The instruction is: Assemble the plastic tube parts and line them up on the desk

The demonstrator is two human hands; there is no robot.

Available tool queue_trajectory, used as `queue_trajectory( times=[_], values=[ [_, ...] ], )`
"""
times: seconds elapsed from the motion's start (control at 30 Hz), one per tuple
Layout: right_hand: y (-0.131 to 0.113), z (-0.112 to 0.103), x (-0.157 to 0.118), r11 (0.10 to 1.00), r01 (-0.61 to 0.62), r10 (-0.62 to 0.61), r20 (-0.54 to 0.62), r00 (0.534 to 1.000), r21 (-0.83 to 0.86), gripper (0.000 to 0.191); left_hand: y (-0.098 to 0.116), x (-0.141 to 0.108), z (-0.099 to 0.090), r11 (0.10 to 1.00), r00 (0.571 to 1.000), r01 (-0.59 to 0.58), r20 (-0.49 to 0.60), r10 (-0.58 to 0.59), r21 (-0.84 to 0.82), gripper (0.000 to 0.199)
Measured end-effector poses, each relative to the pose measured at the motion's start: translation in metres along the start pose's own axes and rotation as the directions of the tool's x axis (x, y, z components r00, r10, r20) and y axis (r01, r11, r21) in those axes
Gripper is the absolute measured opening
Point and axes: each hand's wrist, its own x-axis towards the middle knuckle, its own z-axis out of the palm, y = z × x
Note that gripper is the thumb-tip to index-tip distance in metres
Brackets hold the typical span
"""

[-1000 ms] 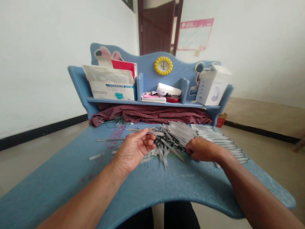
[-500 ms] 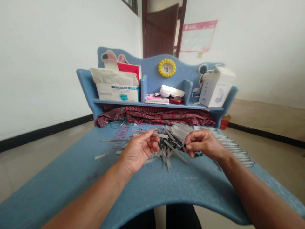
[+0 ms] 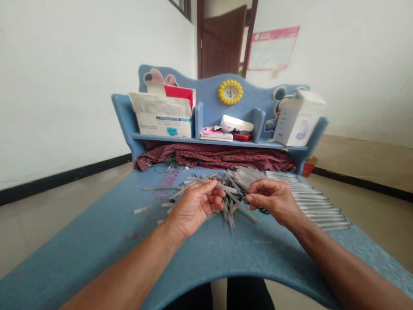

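My left hand (image 3: 198, 204) is closed in a pinch on a slim translucent plastic tube (image 3: 227, 188), which points right over the pile. My right hand (image 3: 272, 199) is also closed, thumb against forefinger, on a tiny dark piece that its fingertips mostly cover. A short gap parts those fingertips from the tube's right end. Below and behind both hands lies a loose pile of clear tubes (image 3: 231, 217) mixed with small black parts. Beyond my right hand, a bundle of frosted tubes (image 3: 247, 174) lies side by side. Right of it runs a row of tubes with dark ends (image 3: 318, 206).
A blue desk (image 3: 106, 241) with a curved front edge carries everything. Some loose tubes (image 3: 142, 209) lie at the left. Behind are a folded checked cloth (image 3: 219, 157) and a shelf with a mask box (image 3: 164, 125), a white box (image 3: 298, 120) and a yellow toy clock (image 3: 230, 92).
My two hands have come closer together, narrowing the gap between the tube's end and my right fingertips. The whole view has shifted slightly.
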Motion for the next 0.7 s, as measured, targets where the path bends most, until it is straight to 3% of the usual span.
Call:
queue_trajectory(
  times=[0.43, 0.7],
  values=[
    [0.0032, 0.0061, -0.0034, 0.986, 0.051, -0.061, -0.056, 0.997, -0.156, 0.023, -0.0060, 0.0016, -0.0033, 0.999, 0.999, 0.015, 0.051, -0.017, 0.045, 0.006],
    [0.0077, 0.0048, -0.0050, 0.968, 0.076, -0.082, -0.016, 0.996, -0.239, 0.017, -0.0056, -0.0005, 0.0006, 0.999, 0.999, 0.011, 0.043, -0.013, 0.048, 0.007]
  ],
)
